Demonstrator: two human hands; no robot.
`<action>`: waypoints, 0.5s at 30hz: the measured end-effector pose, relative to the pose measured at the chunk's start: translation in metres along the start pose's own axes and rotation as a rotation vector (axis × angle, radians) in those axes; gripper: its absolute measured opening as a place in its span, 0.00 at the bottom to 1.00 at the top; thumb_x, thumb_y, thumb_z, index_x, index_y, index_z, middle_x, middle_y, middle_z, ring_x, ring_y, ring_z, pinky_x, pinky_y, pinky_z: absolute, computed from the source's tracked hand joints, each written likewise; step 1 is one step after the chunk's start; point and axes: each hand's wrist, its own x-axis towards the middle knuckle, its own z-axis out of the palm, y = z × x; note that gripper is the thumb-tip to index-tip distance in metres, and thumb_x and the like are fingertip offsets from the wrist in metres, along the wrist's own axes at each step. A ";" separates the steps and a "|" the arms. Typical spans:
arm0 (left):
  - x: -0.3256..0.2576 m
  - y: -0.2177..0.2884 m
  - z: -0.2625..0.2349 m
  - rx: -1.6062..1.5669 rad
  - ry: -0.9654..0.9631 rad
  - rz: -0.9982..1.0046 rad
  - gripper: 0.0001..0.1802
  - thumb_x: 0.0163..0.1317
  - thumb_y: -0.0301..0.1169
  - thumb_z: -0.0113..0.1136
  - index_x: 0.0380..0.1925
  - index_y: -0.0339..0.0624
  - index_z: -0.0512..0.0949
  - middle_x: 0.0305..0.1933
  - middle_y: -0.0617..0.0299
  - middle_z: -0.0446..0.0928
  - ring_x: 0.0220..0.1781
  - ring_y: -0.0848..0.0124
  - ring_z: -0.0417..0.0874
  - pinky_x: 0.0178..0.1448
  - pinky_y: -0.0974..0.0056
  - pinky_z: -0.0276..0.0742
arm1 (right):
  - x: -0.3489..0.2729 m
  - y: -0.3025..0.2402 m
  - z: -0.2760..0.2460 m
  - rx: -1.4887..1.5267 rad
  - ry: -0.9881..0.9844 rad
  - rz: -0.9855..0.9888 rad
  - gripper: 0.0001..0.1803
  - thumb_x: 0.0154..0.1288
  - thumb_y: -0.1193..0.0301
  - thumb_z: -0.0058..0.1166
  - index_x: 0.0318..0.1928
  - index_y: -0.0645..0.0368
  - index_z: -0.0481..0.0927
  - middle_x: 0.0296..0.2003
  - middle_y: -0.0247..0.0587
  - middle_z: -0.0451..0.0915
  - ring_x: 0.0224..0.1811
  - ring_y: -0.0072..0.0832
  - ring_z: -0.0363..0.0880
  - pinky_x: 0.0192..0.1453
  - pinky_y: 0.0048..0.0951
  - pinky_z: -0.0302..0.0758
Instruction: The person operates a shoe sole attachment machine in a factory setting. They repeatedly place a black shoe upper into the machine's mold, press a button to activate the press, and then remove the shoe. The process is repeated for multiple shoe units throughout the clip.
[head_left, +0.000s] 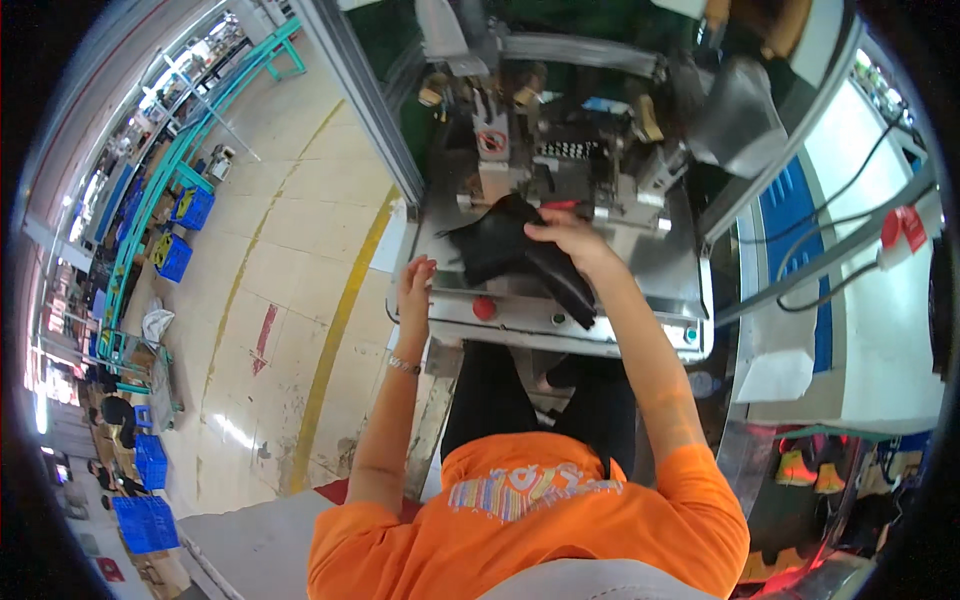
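the black piece [490, 243] is over the front of the metal worktop [640, 300], just in front of the machine [495, 180], with one long flap slanting down to the right. you have it in your right hand [575, 240], the fingers pinching its upper edge; whether its underside touches the worktop you cannot tell from here. your left hand [416, 285] is raised beside the worktop's left edge, apart from the piece, its fingers loosely bent and a little spread, gripping nothing that shows.

facing you on the machine is a white sticker [492, 143] with a red prohibition sign. a red button [484, 308] and a green button [690, 334] sit along the worktop's front edge. your orange shirt [600, 530] carries a multicoloured print of lettering and stripes. to your right hangs a red tag [903, 235] with pale marks too small to read.

well off to your left, two blue crates [176, 258] hold yellowish things; what lies in the lower blue crate [145, 522] is unclear. yellow-and-pink shoes [797, 468] stand at your lower right.
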 end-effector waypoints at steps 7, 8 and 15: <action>0.044 0.150 0.036 -0.008 -0.580 0.405 0.19 0.64 0.35 0.42 0.53 0.40 0.61 0.51 0.61 0.65 0.52 0.71 0.63 0.55 0.69 0.55 | -0.034 -0.155 0.025 0.177 -0.288 -0.530 0.13 0.54 0.76 0.55 0.42 0.59 0.75 0.34 0.28 0.78 0.34 0.15 0.73 0.40 0.17 0.70; 0.047 0.182 0.041 -0.188 -0.642 0.353 0.16 0.64 0.35 0.42 0.49 0.41 0.63 0.45 0.65 0.67 0.45 0.76 0.65 0.48 0.72 0.58 | -0.037 -0.179 0.024 0.113 -0.349 -0.597 0.10 0.53 0.74 0.56 0.38 0.58 0.75 0.34 0.29 0.78 0.34 0.14 0.74 0.37 0.14 0.68; 0.112 0.282 0.065 -0.423 -0.682 0.389 0.07 0.63 0.37 0.46 0.35 0.49 0.72 0.32 0.77 0.71 0.29 0.88 0.68 0.31 0.79 0.61 | 0.007 -0.245 0.038 0.117 -0.156 -0.736 0.06 0.57 0.75 0.51 0.36 0.59 0.75 0.32 0.30 0.78 0.33 0.16 0.74 0.41 0.17 0.68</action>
